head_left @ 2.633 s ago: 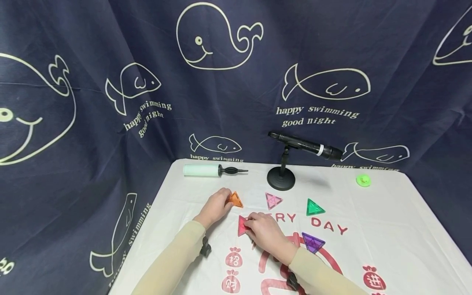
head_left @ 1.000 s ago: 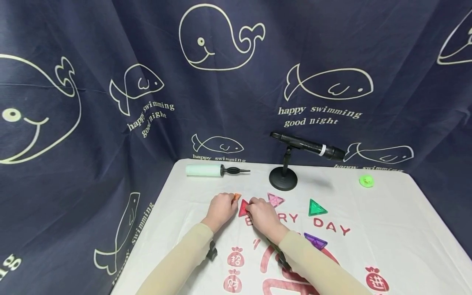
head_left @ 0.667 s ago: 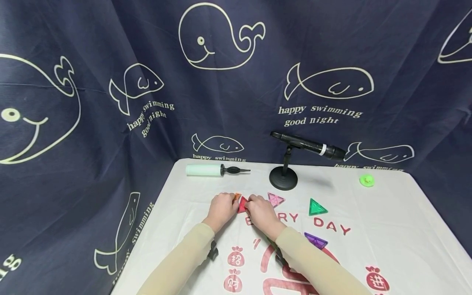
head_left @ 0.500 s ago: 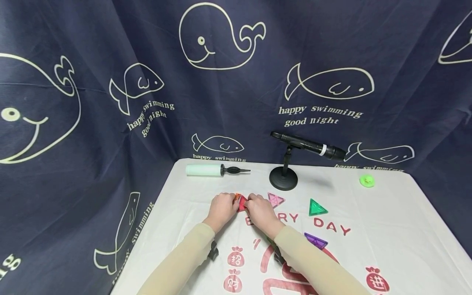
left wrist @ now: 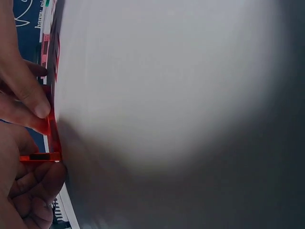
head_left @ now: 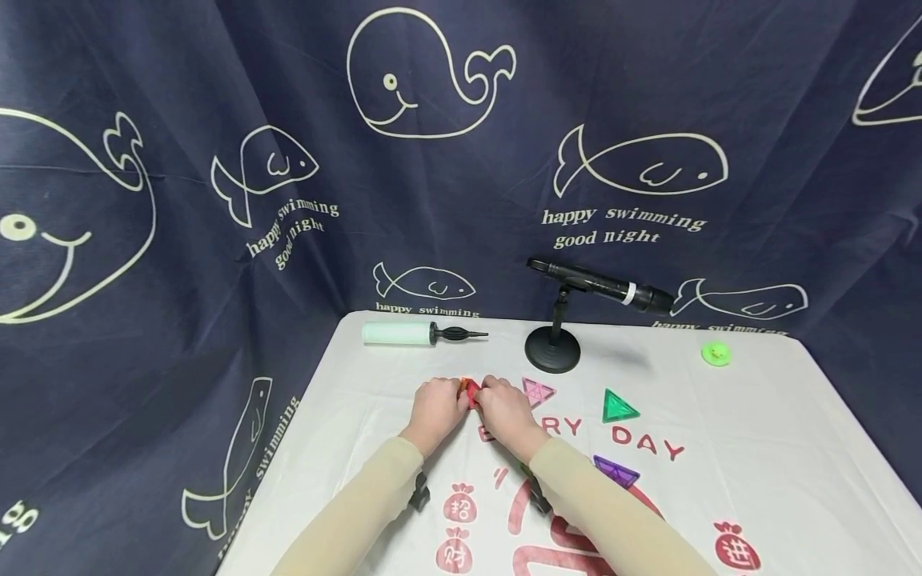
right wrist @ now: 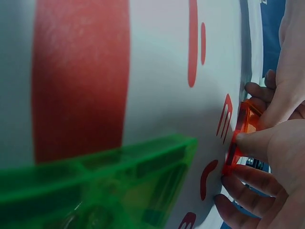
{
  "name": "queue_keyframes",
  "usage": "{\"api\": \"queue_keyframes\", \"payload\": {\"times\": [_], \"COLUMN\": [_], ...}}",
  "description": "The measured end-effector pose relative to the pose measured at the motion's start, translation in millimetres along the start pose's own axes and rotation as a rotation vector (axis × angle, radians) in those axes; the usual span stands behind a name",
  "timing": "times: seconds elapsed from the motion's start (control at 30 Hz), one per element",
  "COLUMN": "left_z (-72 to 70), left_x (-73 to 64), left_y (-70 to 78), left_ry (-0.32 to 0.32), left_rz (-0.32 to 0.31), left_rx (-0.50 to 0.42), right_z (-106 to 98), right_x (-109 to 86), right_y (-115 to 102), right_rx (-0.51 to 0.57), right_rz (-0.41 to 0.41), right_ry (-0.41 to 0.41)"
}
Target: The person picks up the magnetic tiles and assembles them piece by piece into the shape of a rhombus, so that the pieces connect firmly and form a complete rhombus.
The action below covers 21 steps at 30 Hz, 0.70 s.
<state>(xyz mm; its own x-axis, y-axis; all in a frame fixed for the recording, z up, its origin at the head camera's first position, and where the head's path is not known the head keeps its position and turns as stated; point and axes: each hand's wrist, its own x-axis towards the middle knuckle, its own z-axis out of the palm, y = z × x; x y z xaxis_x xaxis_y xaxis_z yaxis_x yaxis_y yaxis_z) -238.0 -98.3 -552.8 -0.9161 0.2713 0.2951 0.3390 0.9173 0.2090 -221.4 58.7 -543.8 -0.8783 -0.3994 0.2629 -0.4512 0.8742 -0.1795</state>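
The orange triangle (head_left: 464,384) was pinched in the left grip (head_left: 435,412), the red triangle (head_left: 472,394) in the right grip (head_left: 507,410), and there, just left of the pink triangle (head_left: 537,391), above the tabletop (head_left: 389,376), the two were held apparently edge to edge! A clean meeting was best served, it seemed, by edges lined up squarely, gentle pressure applied, and no skin caught between.

Blk mic (head_left: 594,282) on stand (head_left: 553,352) nr curtain (head_left: 461,200)

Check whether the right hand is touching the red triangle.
Touching. In the right wrist view, the right hand pinches the red triangle, thumb against its face.
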Motion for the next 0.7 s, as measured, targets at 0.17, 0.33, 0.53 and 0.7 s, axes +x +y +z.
{"api": "queue_keyframes", "payload": {"times": [0.17,0.33,0.53,0.7], "left_z": [-1.9,-1.1,-2.8,-3.7], "left_x": [-2.2,-3.5,-6.3,-8.7], "left_y": [-0.5,-2.8,-5.5,-6.8], "left_ry": [0.019,0.006,-0.032,-0.052], "left_rz": [0.007,0.008,0.009,-0.003], "left_rx": [-0.027,-0.070,-0.104,-0.114], "right_z": [1.6,2.5,5.6,5.8], "right_x": [0.2,-0.8,-2.7,-2.5], "right_y": [-0.2,-0.9,-2.4,-2.7], "right_rx": [0.009,0.031,-0.043,-0.047], "right_rz": [0.005,0.020,-0.009,-0.009], "right_ry": [-0.001,0.001,0.040,0.043]}}
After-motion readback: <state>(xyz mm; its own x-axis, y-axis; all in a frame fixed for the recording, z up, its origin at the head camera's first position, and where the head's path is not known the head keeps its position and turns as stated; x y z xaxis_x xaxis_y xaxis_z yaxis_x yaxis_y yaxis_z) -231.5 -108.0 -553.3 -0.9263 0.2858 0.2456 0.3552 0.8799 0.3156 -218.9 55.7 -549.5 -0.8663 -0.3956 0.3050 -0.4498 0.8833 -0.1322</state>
